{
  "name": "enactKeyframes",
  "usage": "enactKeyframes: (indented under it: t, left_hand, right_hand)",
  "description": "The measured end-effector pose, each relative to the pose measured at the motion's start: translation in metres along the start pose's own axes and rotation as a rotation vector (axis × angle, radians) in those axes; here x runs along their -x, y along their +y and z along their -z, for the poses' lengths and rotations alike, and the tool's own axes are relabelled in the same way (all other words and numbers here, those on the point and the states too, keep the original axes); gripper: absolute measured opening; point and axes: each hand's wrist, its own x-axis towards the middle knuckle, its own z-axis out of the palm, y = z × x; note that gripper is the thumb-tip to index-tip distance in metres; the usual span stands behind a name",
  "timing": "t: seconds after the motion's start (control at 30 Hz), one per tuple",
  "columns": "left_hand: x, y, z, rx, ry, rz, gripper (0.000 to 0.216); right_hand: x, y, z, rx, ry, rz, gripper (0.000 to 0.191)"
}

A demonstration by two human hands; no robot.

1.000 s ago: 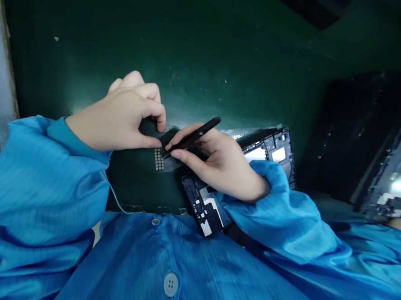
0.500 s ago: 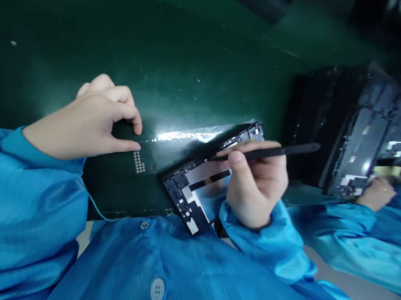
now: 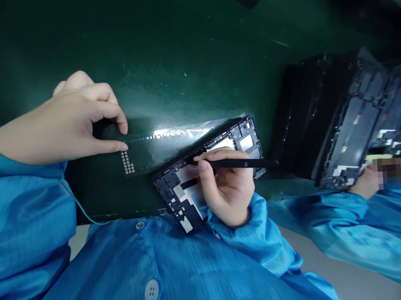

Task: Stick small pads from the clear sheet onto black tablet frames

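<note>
In the head view, a black device frame lies slantwise on the green worktop, its inner side facing up and showing pale panels, with its lower corner reaching past the worktop's near edge against the person's blue smock. Over the middle of the frame is the right hand, its grip closed round a slim black tool between thumb and fingers; the tool's thick end points away to the right, and its fine tip is at the frame's upper long side, though whether it touches there cannot be told. To the left of the frame, well apart from it, the left hand rests by a group of small pale squares; its grip is released, thumb and index fingertip a little apart, the thumb's tip just at the upper end of the squares. A clear sheet stretches from near those squares to behind the frame's upper edge, catching a bright glare. Right of the frame stand dark panels side by side, and beyond them a similar grey-black frame, with a co-worker's hand at its lower end. The co-worker's blue sleeve lies below those panels, to the lower right of the frame.
</note>
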Motion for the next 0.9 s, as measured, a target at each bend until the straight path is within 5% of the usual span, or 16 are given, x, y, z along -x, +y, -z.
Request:
enactKeyframes:
  t: [0.2, 0.33, 0.43, 0.77, 0.83, 0.9]
  left_hand:
    - [0.0, 0.005, 0.001, 0.008, -0.007, -0.014, 0.04]
    - [-0.001, 0.008, 0.0, -0.037, -0.024, -0.015, 0.029]
    - [-0.003, 0.007, -0.002, -0.028, -0.027, -0.014, 0.028]
    - [-0.002, 0.005, -0.002, -0.013, -0.022, -0.005, 0.035]
    - [-0.001, 0.005, -0.001, 0.005, -0.017, -0.006, 0.038]
    - [0.0, 0.004, -0.001, 0.039, -0.005, -0.007, 0.042]
  right_hand:
    - [-0.046, -0.033, -0.006, 0.007, -0.291, 0.003, 0.017]
    - [-0.081, -0.022, -0.04, -0.048, -0.632, 0.064, 0.012]
    - [-0.085, -0.011, -0.053, -0.055, -0.709, 0.038, 0.013]
    - [-0.083, -0.011, -0.047, -0.205, -0.709, -0.044, 0.016]
    - [-0.082, -0.009, -0.031, -0.322, -0.539, -0.124, 0.016]
    - [-0.074, -0.006, -0.011, -0.308, -0.198, -0.131, 0.014]
